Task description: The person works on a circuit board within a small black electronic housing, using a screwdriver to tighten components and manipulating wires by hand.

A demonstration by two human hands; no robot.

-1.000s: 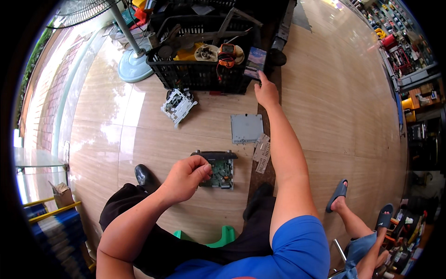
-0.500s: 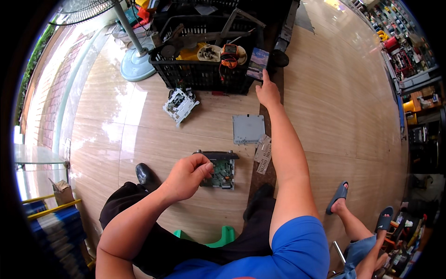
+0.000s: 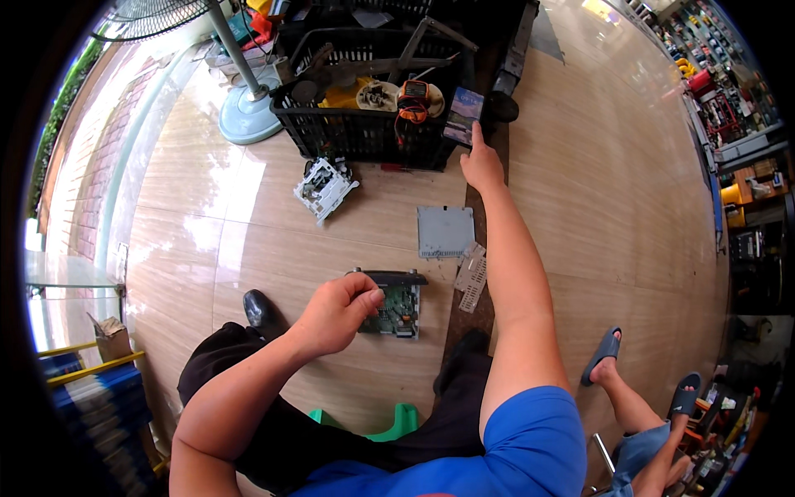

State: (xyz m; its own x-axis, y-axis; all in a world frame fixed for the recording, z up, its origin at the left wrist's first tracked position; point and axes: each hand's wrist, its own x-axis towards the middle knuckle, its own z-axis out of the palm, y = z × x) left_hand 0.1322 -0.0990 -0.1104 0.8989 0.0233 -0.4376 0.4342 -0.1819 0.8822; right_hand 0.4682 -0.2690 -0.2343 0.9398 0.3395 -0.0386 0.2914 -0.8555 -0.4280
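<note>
A: The right hand [image 3: 482,168] is reaching far out, one finger stretched and touching a phone [image 3: 463,115] that is leaning at the corner of the black crate [image 3: 364,137].

B: And the left hand [image 3: 335,313] is curling narrow, fingertips pinched together over the open circuit board [image 3: 396,308] lying on the wood floor [image 3: 580,207]. Whether anything is sitting in that pinch, I cannot tell.

A: A grey square cover [image 3: 445,231] is lying just beyond the board, with a pale perforated strip [image 3: 471,277] beside it.

B: A small brown box [image 3: 113,340] is sitting far left, blurred. The crate's contents are jumbling together; an orange meter [image 3: 413,95] is showing.
</note>
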